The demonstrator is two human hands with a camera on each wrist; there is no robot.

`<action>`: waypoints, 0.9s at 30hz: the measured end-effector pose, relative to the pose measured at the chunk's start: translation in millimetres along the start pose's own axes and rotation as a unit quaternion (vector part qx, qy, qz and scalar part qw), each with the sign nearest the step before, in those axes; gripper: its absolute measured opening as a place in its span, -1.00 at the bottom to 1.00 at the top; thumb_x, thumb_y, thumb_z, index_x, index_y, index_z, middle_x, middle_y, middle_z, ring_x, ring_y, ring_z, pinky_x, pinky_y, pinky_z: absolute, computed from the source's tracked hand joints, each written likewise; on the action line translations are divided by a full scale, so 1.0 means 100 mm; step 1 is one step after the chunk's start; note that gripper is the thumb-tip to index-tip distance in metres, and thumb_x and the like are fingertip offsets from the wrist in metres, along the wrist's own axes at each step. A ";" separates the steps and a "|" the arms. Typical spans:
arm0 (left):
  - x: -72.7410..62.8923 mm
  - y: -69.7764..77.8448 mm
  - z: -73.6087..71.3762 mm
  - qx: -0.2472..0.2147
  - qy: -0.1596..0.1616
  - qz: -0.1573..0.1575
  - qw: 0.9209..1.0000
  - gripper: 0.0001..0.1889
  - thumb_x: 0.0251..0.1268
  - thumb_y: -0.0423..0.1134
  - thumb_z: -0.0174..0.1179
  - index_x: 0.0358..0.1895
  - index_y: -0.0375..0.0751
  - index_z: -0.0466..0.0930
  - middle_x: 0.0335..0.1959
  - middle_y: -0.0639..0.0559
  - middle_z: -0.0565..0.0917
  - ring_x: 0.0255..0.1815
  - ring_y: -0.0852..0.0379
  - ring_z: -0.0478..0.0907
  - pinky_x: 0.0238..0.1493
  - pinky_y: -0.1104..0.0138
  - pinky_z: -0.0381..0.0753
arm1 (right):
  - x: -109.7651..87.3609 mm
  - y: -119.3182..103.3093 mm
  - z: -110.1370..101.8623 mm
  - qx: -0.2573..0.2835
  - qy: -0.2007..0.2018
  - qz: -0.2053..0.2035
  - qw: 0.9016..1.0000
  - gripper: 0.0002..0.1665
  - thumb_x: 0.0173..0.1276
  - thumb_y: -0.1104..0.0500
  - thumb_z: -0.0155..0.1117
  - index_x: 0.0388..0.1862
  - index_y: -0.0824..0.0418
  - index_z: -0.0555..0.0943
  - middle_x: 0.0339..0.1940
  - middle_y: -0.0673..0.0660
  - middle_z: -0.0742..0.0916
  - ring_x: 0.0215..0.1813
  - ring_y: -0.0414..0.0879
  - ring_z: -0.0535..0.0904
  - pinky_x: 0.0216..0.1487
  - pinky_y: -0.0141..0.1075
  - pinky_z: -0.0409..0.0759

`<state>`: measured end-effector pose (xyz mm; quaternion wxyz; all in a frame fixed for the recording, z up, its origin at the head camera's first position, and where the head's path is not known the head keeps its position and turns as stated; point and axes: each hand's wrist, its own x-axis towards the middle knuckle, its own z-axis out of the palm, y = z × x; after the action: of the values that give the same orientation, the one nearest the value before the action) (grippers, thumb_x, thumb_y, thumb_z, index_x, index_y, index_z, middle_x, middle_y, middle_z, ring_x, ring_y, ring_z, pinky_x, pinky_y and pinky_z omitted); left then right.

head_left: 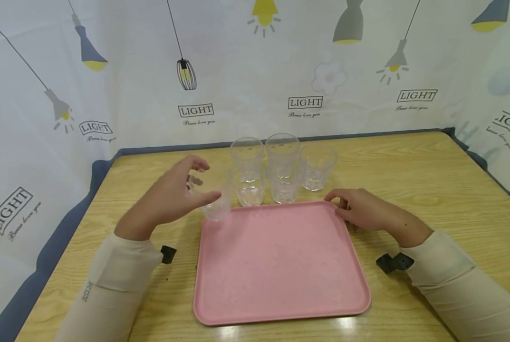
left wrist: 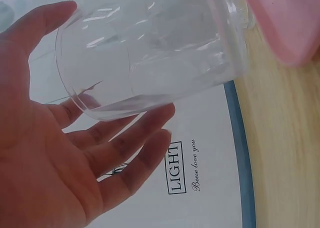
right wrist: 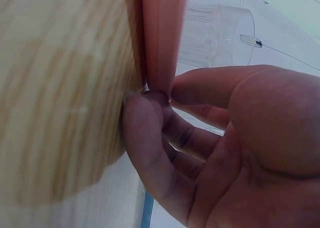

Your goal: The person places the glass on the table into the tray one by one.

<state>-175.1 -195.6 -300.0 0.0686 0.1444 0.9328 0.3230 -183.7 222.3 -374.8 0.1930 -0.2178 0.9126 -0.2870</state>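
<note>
At the far left corner of the pink tray [head_left: 280, 266] is a clear plastic cup [head_left: 217, 208]. My left hand [head_left: 169, 194] is curved loosely about this cup [left wrist: 150, 53], thumb on the near side and fingers behind, the palm apart from it. Whether the fingertips touch the cup, or whether its base rests on the tray, I cannot tell. At the tray's far right corner, my right hand [head_left: 361, 209] pinches the rim between thumb and fingers. The right wrist view shows the tray edge [right wrist: 162, 38] between those fingertips.
Beyond the tray's far edge, several more clear cups [head_left: 250, 187] cluster on the wooden table [head_left: 430, 180]; some overlap, perhaps stacked. One cup [head_left: 318, 166] stands at their right. A lamp-printed cloth [head_left: 246, 71] hangs behind the table.
</note>
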 end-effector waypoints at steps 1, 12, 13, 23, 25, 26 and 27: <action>0.00 0.00 0.00 -0.001 -0.003 0.002 1.000 -0.23 0.11 0.28 0.38 0.29 0.02 0.29 0.29 0.07 0.44 0.24 -0.02 0.52 0.10 0.02 0.61 | 0.00 0.00 0.00 0.000 0.001 0.000 1.000 -0.61 0.51 0.31 0.08 0.28 0.27 0.46 -0.42 0.09 0.66 -0.64 -0.10 0.55 -0.58 -0.25 0.59; -0.02 0.00 0.03 -0.002 -0.043 0.023 0.999 -0.23 0.11 0.22 0.41 0.29 -0.05 0.32 0.28 0.05 0.44 0.24 -0.04 0.54 0.08 0.07 0.64 | -0.01 -0.01 0.00 0.007 -0.001 -0.005 1.000 -0.62 0.51 0.31 0.09 0.27 0.28 0.46 -0.41 0.09 0.66 -0.62 -0.12 0.56 -0.58 -0.26 0.60; -0.02 0.00 0.03 -0.003 -0.047 0.022 0.999 -0.24 0.10 0.22 0.42 0.28 -0.03 0.32 0.27 0.07 0.44 0.24 -0.03 0.54 0.08 0.09 0.64 | -0.01 -0.01 0.00 0.007 -0.001 -0.005 1.000 -0.62 0.51 0.30 0.09 0.27 0.28 0.46 -0.41 0.09 0.66 -0.62 -0.12 0.56 -0.58 -0.26 0.60; -0.03 0.01 0.09 -0.011 -0.087 0.039 0.995 -0.32 0.05 0.08 0.50 0.15 -0.07 0.35 0.21 -0.02 0.45 0.23 -0.10 0.56 0.08 0.11 0.65 | -0.01 -0.02 0.00 0.013 -0.006 0.002 1.000 -0.61 0.51 0.31 0.08 0.28 0.29 0.45 -0.40 0.10 0.66 -0.61 -0.11 0.56 -0.57 -0.25 0.61; -0.03 0.01 0.11 -0.015 -0.094 0.042 0.995 -0.32 0.05 0.06 0.51 0.15 -0.08 0.35 0.23 -0.03 0.44 0.25 -0.13 0.55 0.09 0.10 0.65 | -0.01 -0.02 0.00 0.012 -0.005 0.002 1.000 -0.61 0.51 0.32 0.08 0.27 0.29 0.45 -0.40 0.11 0.66 -0.61 -0.10 0.57 -0.57 -0.25 0.61; -0.03 0.01 0.12 -0.017 -0.097 0.043 0.994 -0.33 0.05 0.05 0.51 0.14 -0.07 0.35 0.23 -0.03 0.43 0.26 -0.14 0.54 0.10 0.10 0.65 | -0.01 -0.02 0.00 0.012 -0.004 0.001 1.000 -0.61 0.51 0.32 0.08 0.27 0.29 0.45 -0.40 0.11 0.66 -0.61 -0.10 0.57 -0.56 -0.25 0.61; -0.03 0.01 0.12 -0.018 -0.101 0.043 0.994 -0.33 0.05 0.04 0.51 0.14 -0.07 0.34 0.24 -0.04 0.42 0.27 -0.15 0.53 0.10 0.10 0.65 | -0.01 -0.02 0.00 0.012 -0.005 0.002 1.000 -0.62 0.51 0.32 0.08 0.27 0.29 0.45 -0.40 0.10 0.66 -0.62 -0.11 0.56 -0.56 -0.25 0.61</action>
<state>-169.0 -188.9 -309.0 0.1506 0.2153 0.9082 0.3258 -181.8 221.3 -373.4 0.2006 -0.2150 0.9087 -0.2962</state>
